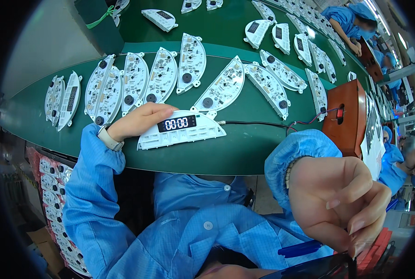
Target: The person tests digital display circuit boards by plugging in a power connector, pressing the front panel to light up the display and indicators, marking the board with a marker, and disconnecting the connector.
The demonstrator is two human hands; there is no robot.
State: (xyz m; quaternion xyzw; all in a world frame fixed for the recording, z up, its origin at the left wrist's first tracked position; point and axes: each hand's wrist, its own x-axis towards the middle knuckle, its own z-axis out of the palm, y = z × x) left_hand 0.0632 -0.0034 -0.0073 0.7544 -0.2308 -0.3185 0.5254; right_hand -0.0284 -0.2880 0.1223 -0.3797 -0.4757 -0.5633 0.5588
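Observation:
My left hand (140, 120), with a pale watch strap at its wrist, grips the upper left edge of a white half-moon display panel (182, 136). Digits glow white in the panel's dark window, and a row of pale keys runs below. A black cable (258, 123) joins the panel's right end. Raised close at the lower right is my right hand (340, 204), palm showing and fingers curled. A blue pen (300, 249) shows on both sides of that hand and seems held in it; its middle is hidden.
Several white half-moon circuit boards (163, 76) with black round buzzers lie across the green table (207, 160). The cable leads to a brown box (344, 118) at the right. More boards fill a tray (54, 204) at lower left. Co-workers in blue (349, 23) sit at the far right.

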